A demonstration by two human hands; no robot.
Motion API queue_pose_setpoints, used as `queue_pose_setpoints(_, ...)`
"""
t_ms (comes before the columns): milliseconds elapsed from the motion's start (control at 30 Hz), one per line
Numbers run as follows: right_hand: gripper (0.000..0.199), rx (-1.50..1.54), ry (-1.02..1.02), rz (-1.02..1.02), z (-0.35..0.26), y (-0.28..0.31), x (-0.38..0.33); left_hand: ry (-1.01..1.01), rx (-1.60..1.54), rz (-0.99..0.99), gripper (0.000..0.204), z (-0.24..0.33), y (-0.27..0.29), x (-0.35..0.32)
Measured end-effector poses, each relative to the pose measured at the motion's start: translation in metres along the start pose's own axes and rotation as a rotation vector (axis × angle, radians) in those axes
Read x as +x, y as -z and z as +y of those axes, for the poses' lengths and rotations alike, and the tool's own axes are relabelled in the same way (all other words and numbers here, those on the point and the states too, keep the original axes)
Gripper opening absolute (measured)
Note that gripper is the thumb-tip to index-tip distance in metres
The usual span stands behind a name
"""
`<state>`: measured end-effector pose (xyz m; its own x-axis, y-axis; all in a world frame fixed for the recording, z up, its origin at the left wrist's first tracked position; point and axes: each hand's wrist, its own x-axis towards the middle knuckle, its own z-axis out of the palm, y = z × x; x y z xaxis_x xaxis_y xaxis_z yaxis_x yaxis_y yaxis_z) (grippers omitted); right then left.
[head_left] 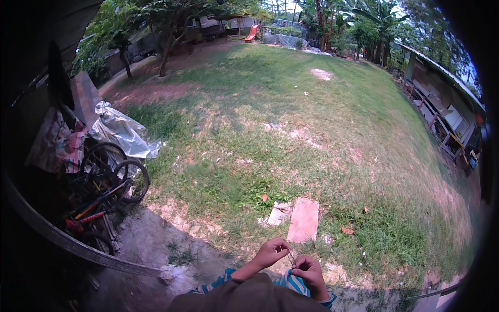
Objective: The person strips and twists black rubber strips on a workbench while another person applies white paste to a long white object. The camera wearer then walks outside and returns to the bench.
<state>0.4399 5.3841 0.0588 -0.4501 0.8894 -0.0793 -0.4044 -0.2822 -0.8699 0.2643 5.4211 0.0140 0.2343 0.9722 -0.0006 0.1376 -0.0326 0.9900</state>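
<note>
Both my hands are close together at the bottom middle, in front of my body. My left hand (271,252) is closed, its fingertips pinching the upper end of a thin dark strand (291,258). Lower and to the right, my right hand (310,272) is closed on the other end of the same strand. Whether it is wire, string or a slim tool is too small to tell. Teal and white patterned cloth (293,282) shows between and below the hands, beside a dark brown garment.
Ahead on the grass lie a flat pinkish slab (303,220) and a broken pale slab (280,213). Bicycles (130,180) and a silvery sheet (123,132) are piled at left. A curved rail (78,248) runs at lower left. An open shed (442,106) stands at right.
</note>
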Motion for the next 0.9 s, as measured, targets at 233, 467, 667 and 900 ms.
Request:
queue_pose_setpoints(233, 0.013, 0.050, -0.042, -0.077, -0.053, 0.102, 0.103, 0.092, -0.395, 0.212, 0.009, 0.000, -0.021, 0.070)
queue_pose_setpoints(467, 0.013, -0.644, 0.122, -0.121, -0.106, 0.169, 0.189, 0.046, -0.322, 0.119, 0.010, 0.056, -0.073, 0.118)
queue_pose_setpoints(667, 0.012, -0.787, 0.268, -0.168, -0.090, 0.172, 0.220, 0.091, -0.182, 0.251, 0.014, 0.057, -0.112, 0.147)
queue_pose_setpoints(900, 0.022, -0.820, 0.156, -0.003, -0.081, 0.203, 0.240, 0.089, 0.128, 0.232, 0.018, 0.070, -0.108, 0.198)
